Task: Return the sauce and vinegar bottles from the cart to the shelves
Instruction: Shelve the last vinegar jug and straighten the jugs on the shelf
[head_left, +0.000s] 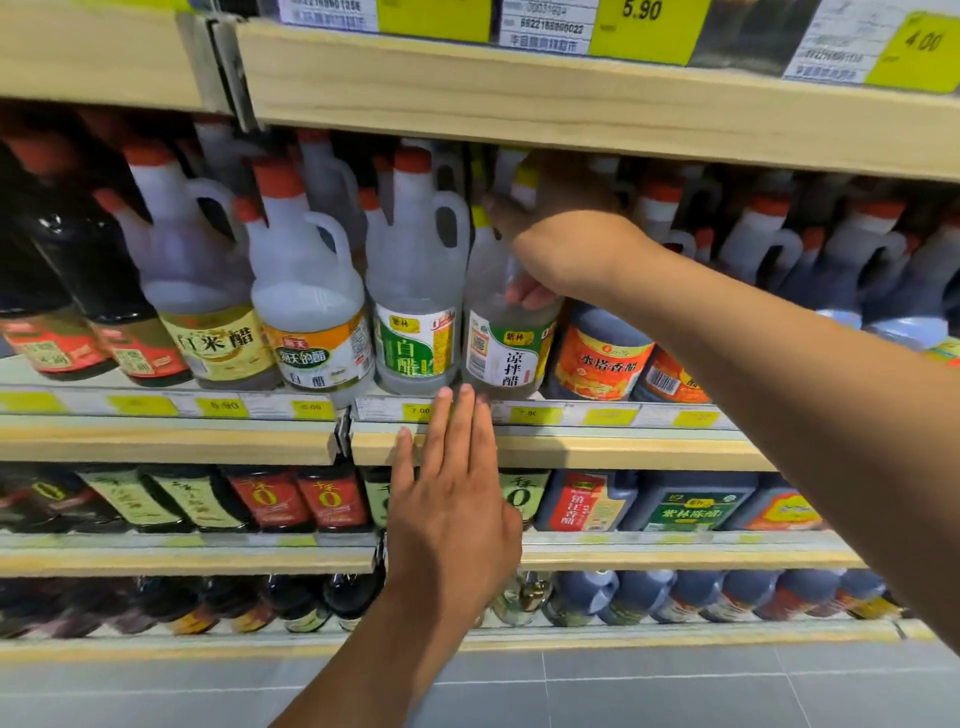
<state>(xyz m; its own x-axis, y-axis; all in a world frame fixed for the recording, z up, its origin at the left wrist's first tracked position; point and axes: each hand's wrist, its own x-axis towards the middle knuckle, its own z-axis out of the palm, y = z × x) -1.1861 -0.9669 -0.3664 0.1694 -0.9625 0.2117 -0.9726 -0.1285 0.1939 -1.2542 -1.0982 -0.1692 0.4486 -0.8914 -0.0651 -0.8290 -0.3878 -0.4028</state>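
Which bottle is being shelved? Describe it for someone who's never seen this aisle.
Find the shelf lined with orange-capped jugs. Midway along, the right hand grips a clear bottle. Its label is white under a green band, unlike the green-labelled jug to its left and the dark, orange-labelled jug to its right.

You read 5.90 on a top-shelf yellow tag (643, 28), 白醋 on the green-label jug (415, 312), 凉拌醋 on the yellow-capped bottle (506, 358).
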